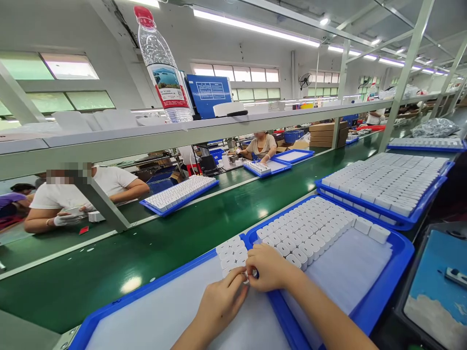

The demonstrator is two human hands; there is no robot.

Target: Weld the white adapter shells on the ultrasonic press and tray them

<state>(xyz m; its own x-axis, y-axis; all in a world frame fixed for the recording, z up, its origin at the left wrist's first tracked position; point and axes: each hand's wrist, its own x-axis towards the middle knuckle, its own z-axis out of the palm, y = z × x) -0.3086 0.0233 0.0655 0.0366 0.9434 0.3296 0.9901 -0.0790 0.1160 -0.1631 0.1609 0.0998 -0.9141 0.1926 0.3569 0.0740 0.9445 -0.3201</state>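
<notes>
Both hands meet at the right edge of the near blue tray (109, 309). My left hand (223, 297) is closed, its fingertips pinched at a small white block (245, 279) mostly covered by fingers. From the other side my right hand (268, 266) is curled, thumb and forefinger at the same block. Just beyond them, a small group of white blocks (230, 253) stands in the tray's far right corner. The adjoining blue tray (399, 260) holds rows of white rounded blocks (310, 226) with oval slots on their ends, and a bare paper sheet (350, 272) in front.
Stacked trays of white blocks (386, 182) stand at right. A green conveyor belt (175, 248) runs behind, carrying another filled tray (180, 194). A shelf (219, 127) with a water bottle (164, 73) crosses above. Two co-workers (113, 182) sit across the belt.
</notes>
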